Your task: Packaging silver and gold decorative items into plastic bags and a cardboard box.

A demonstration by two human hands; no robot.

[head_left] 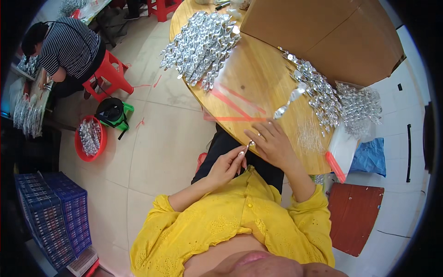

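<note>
My left hand is closed in a pinch on a small shiny silver piece at the table's near edge, above my lap. Just to its right, my right hand bends over the same piece, thumb and fingers drawn together around it. Beyond the right fingertips lies a twisted silver foil strip; whether it joins the piece between my hands is hidden by the right hand. A large heap of twisted silver strips covers the table's far left. More strips lie in a row at the right.
On the wooden table stand a big cardboard box, a bagged bundle of strips and clear thin threads. Leftward are a red basin, blue crates and a person in a striped shirt on a red stool.
</note>
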